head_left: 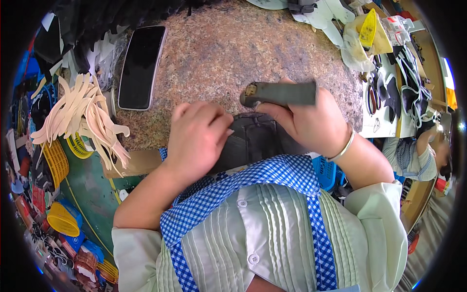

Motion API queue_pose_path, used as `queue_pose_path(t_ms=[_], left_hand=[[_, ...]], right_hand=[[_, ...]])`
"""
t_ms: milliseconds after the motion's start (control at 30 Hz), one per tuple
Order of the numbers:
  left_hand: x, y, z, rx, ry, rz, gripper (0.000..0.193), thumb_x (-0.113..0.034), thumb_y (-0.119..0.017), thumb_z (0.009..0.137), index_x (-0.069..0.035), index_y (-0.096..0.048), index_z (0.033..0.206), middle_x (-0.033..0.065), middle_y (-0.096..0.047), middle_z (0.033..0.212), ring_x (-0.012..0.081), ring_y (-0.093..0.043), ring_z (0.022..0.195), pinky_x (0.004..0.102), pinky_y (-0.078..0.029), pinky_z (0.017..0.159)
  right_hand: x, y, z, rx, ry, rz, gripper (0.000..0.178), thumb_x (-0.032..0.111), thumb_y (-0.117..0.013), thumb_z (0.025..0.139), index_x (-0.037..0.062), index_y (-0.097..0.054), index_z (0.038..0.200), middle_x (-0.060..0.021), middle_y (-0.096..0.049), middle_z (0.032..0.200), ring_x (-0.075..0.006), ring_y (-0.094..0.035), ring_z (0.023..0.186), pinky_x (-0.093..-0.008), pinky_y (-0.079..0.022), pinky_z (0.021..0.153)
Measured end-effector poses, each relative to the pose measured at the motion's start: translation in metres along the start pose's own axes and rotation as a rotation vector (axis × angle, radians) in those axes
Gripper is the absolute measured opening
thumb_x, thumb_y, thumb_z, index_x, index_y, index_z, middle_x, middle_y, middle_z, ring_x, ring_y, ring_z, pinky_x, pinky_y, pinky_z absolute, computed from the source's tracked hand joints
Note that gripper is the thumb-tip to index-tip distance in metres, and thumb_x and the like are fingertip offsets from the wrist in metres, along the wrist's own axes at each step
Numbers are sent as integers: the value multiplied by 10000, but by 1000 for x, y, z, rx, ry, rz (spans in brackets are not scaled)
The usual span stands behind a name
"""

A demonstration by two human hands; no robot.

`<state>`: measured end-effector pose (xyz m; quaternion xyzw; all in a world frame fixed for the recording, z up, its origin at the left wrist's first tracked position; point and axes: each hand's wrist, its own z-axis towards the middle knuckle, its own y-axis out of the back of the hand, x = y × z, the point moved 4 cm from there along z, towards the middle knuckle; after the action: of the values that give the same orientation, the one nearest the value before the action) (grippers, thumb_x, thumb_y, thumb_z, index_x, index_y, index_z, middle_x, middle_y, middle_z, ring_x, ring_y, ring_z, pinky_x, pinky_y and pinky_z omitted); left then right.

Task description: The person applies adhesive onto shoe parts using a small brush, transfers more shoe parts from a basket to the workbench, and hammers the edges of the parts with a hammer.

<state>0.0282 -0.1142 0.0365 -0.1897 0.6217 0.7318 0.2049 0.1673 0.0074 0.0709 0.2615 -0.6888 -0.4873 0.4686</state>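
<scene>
My right hand [318, 121] is closed round a hammer [287, 94] with a dark grey metal head, slightly blurred at its right end. A worn yellowish patch shows near the head's left end. Below the hammer, a black leather-like piece [260, 138] with a raised rectangular outline lies at the table's near edge against my apron. My left hand [197, 138] has its fingers curled and pinched at the left upper edge of that piece. The fingertips are partly hidden, and the hammer's handle is covered by my right hand.
A black phone [142, 68] lies on the speckled stone tabletop [219, 48]. Left of it hangs a bundle of beige strips [80, 114]. Scissors [373, 97], dark cut pieces and a yellow-lined container [367, 36] sit at the right. Another person [413, 155] works far right.
</scene>
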Motion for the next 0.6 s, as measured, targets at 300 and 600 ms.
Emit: queue_pose_path(t_ms=[300, 600], left_hand=[[5, 6, 0, 32, -38, 9, 186, -163, -711, 703, -85, -653, 861, 39, -562, 866, 231, -540, 886, 378, -387, 751], [-8, -2, -21, -74, -326, 290, 188, -151, -555, 747, -34, -637, 871, 41, -571, 909, 206, -528, 909, 372, -391, 785]], right_hand=[[13, 6, 9, 148, 58, -13, 270, 280, -573, 856, 16, -514, 850, -144, -587, 588, -321, -612, 533, -420, -497, 507], [24, -6, 9, 159, 156, 10, 296, 285, -579, 852, -2, -503, 850, -151, -570, 559, -330, -599, 513, -415, -490, 495]])
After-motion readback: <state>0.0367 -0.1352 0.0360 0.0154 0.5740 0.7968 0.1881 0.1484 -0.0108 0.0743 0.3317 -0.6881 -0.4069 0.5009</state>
